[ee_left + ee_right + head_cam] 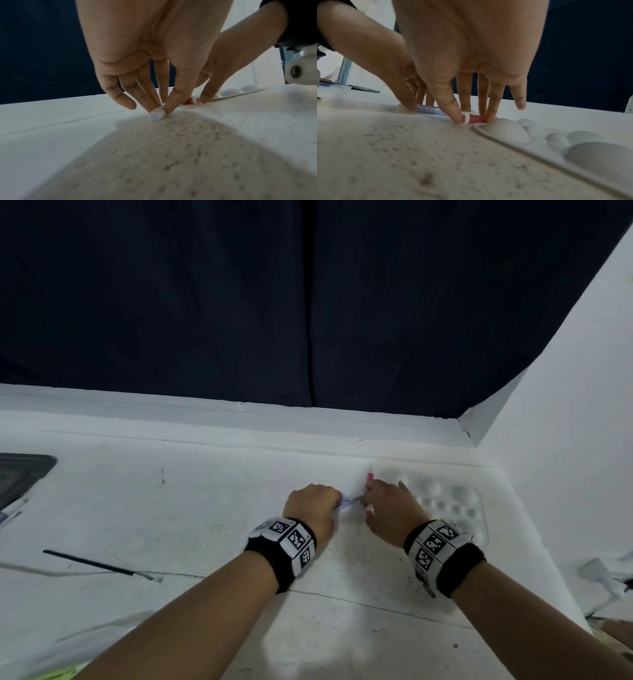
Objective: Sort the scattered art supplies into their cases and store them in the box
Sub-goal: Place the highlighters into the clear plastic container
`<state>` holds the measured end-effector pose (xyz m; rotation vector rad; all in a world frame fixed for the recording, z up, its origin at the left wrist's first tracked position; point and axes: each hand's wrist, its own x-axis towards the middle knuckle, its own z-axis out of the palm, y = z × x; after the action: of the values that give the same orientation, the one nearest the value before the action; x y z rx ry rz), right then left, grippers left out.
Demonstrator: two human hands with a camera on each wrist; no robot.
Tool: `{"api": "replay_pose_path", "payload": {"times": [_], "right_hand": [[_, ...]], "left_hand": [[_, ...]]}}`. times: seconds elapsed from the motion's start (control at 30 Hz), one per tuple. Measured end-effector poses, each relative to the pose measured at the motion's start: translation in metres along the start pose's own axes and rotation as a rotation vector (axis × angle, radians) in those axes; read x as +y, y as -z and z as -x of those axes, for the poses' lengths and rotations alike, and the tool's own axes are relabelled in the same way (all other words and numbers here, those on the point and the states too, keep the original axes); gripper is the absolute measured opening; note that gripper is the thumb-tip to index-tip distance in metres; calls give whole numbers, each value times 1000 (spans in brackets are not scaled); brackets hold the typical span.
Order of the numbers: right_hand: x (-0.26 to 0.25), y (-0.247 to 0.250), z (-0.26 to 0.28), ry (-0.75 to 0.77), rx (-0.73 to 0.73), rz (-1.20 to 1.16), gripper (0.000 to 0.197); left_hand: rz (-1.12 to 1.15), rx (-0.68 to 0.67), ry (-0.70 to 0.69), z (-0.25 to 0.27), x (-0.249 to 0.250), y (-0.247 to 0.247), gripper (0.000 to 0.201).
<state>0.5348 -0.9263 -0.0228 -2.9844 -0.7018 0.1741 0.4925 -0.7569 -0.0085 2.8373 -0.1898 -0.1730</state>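
A white marker with a pale blue end cap lies on the white table; my left hand pinches it between thumb and fingers, its barrel showing past the thumb. Just to its right, a pink-red marker lies beside the palette, and my right hand pinches it with thumb and fingers. In the head view the pink marker pokes out past the right hand's knuckles. Both markers rest on the table surface.
A white paint palette with round wells lies right of my hands. A black paintbrush lies at the left, with markers and a dark case at the far left edge. A white wall stands close on the right.
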Motion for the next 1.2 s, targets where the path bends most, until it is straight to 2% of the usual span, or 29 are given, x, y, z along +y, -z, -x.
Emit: {"api": "replay_pose_path", "payload": {"times": [0.2, 0.33, 0.47, 0.57, 0.63, 0.73, 0.8, 0.9, 1.03, 1.1, 1.2], "right_hand": [[-23, 2, 21, 59, 32, -162, 19], [-43, 2, 36, 71, 22, -171, 13], [-61, 3, 50, 4, 88, -312, 1], [-79, 3, 60, -82, 169, -526, 6], [-95, 4, 68, -173, 169, -753, 7], [-124, 5, 82, -198, 122, -1015, 23], [-146, 5, 94, -154, 83, -1091, 25], [-180, 12, 113, -21, 22, -1158, 28], [-220, 16, 130, 119, -66, -1269, 20], [-236, 10, 133, 202, -31, -1194, 20], [-259, 1, 135, 342, 75, -996, 31]], "left_hand": [[-23, -15, 34, 14, -13, 18, 7], [18, 27, 89, 33, -30, 32, 19], [177, 97, 149, 69, -46, 55, 25], [415, 189, 182, 106, -55, 78, 26], [591, 242, 178, 135, -62, 91, 37], [745, 321, 138, 187, -76, 108, 71], [726, 388, 141, 222, -90, 115, 92], [798, 473, 162, 271, -112, 117, 99], [946, 527, 231, 323, -139, 106, 83], [968, 541, 226, 342, -155, 97, 69], [914, 517, 246, 366, -179, 81, 53]]}}
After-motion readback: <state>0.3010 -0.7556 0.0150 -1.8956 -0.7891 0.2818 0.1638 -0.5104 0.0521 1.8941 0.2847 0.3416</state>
